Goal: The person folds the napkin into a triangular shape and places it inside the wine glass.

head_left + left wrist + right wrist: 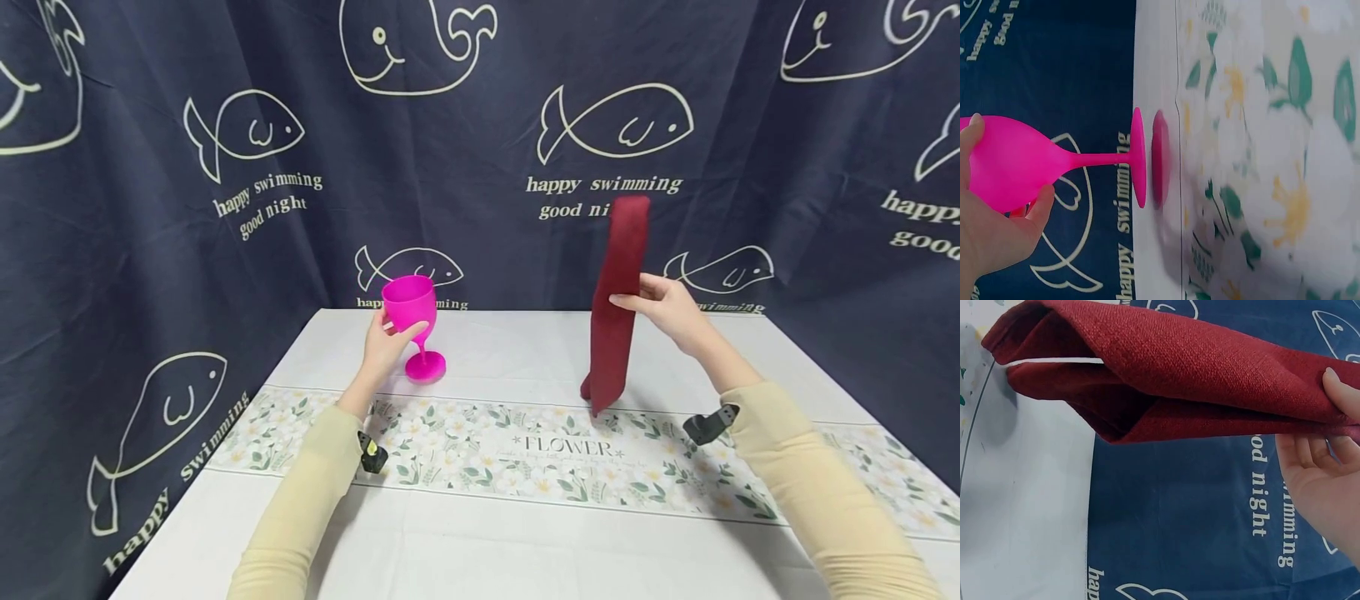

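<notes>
On the left of the head view, my left hand (384,346) holds a bright pink goblet (411,303) by its bowl, thumb on the near side. The left wrist view shows the goblet's round foot (1138,157) a little apart from its dark shadow on the tabletop. To the right, my right hand (669,310) pinches a folded dark red cloth (617,312) near its middle. The cloth stands upright as a long strip, its lower end close to the table. From the right wrist view, the cloth's layers (1197,369) gape apart at the lower end.
A white table (480,542) carries a floral band (465,450) printed with the word FLOWER. Behind and at the sides hangs a dark blue curtain (480,167) with fish and whale outlines. Dark devices (708,427) are strapped to both wrists over pale yellow sleeves.
</notes>
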`<control>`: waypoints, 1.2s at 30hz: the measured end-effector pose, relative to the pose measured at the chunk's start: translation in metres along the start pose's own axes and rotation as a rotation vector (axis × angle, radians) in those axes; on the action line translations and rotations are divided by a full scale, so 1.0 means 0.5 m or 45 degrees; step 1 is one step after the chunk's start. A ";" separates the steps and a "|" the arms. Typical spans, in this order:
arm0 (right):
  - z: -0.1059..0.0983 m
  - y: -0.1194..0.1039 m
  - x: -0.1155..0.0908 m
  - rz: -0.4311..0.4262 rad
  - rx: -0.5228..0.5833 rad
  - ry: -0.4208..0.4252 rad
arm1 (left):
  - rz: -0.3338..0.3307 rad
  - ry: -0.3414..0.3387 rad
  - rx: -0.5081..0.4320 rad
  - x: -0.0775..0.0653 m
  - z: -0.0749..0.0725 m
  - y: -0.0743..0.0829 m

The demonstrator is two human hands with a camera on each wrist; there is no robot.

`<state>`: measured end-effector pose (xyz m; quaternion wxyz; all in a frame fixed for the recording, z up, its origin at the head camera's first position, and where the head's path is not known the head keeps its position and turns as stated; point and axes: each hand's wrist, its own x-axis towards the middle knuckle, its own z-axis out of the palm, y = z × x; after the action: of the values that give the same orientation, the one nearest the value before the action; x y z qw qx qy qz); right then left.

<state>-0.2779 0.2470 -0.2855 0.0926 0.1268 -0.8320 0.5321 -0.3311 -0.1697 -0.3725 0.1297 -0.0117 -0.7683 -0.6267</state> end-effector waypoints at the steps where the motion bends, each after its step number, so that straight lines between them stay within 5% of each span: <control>1: 0.001 0.001 0.000 0.000 0.000 0.002 | -0.002 -0.009 -0.001 -0.002 0.004 0.002; 36: -0.005 0.005 -0.004 -0.002 -0.033 0.099 | 0.032 -0.286 -0.005 -0.068 0.148 0.032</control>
<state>-0.2767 0.2503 -0.2875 0.1270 0.1054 -0.8345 0.5257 -0.3087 -0.0901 -0.3776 0.0506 -0.0916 -0.7764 -0.6214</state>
